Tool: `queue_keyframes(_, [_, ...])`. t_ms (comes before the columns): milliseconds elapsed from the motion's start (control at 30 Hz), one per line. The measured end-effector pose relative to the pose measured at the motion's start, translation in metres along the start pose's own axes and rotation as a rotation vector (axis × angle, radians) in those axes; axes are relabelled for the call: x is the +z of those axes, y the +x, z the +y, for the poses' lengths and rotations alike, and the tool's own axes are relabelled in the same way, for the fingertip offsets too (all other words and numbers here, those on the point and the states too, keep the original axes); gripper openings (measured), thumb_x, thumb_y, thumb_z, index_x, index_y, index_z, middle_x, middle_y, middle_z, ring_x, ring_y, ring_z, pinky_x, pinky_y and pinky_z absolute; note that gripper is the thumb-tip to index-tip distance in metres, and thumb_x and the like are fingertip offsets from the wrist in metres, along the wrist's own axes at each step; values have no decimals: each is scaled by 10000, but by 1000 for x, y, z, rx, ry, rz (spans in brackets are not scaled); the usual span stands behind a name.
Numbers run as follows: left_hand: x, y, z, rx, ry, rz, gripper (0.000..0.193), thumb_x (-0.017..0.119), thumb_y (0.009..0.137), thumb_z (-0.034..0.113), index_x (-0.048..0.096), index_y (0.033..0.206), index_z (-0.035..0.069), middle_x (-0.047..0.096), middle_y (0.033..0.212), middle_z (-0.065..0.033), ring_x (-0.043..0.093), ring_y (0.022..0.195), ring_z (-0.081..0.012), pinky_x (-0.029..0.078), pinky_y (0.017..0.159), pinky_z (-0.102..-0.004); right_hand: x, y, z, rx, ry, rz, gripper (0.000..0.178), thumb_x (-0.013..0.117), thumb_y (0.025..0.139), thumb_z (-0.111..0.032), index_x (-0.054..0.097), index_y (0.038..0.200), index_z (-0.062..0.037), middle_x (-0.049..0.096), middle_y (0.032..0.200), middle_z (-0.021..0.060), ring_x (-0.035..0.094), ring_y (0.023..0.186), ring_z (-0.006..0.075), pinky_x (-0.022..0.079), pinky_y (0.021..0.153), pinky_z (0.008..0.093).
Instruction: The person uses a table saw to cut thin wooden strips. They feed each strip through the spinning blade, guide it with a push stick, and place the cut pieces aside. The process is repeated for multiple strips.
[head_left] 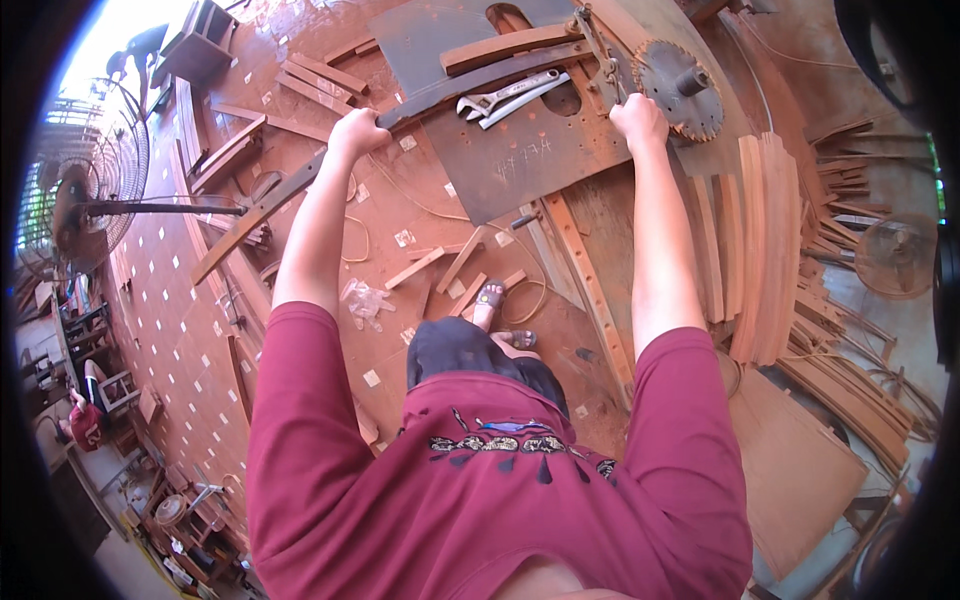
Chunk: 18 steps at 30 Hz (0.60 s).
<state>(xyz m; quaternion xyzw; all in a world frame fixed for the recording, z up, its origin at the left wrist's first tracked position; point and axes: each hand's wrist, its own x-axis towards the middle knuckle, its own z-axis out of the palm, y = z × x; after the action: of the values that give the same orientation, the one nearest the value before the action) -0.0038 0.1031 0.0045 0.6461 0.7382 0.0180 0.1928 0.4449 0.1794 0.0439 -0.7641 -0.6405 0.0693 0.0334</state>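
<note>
Dark curved bar (330,160) runs lower-left to upper-right, left hand (357,132) gripping; right hand (640,120) clenched

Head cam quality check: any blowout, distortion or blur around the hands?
Head view: strong fisheye bend with black vignette at the rim; sky at the top left is blown out white; overall warm red cast; left hand on the long metal bar and right hand near the saw blade look sharp.
</note>
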Motion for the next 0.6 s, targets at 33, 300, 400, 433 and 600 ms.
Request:
queue_keyframes(33, [13, 4, 1, 16, -2, -10, 359, 688, 607, 263, 767, 880, 43, 738, 890, -197, 722, 872, -342, 565, 823, -409, 10, 5, 8, -15, -4, -16, 352, 594, 788, -236, 758, 1015, -23, 724, 1066, 231, 699, 1032, 389, 559, 896, 475])
queue_keyframes(300, [33, -43, 22, 48, -62, -128, 366, 700, 595, 262, 754, 862, 18, 730, 877, -211, 719, 872, -347, 567, 835, -428, 16, -45, 55, 60, 70, -32, 331, 601, 806, -230, 742, 1022, -22, 710, 1100, 236, 681, 1061, 396, 545, 925, 475])
queue_keyframes(400, [51, -71, 32, 75, -78, -113, 347, 673, 617, 251, 756, 867, 27, 723, 870, -226, 716, 860, -365, 567, 834, -451, 17, -63, 85, 67, 99, -78, 336, 605, 800, -228, 737, 1038, -31, 710, 1071, 242, 680, 1037, 414, 542, 916, 499])
queue_keyframes(433, [54, -86, 42, 80, -72, -114, 341, 666, 623, 250, 758, 868, 32, 722, 862, -227, 715, 849, -371, 569, 825, -453, 19, -73, 93, 96, 89, -99, 341, 604, 799, -228, 736, 1044, -31, 709, 1063, 246, 679, 1034, 418, 540, 914, 506])
queue_keyframes(600, [78, -139, 76, 63, -81, -151, 309, 638, 656, 248, 759, 850, 41, 713, 827, -222, 705, 827, -383, 565, 795, -460, 28, -116, 151, 114, 96, -109, 352, 594, 808, -213, 721, 1091, -47, 703, 1017, 264, 681, 991, 433, 539, 876, 522])
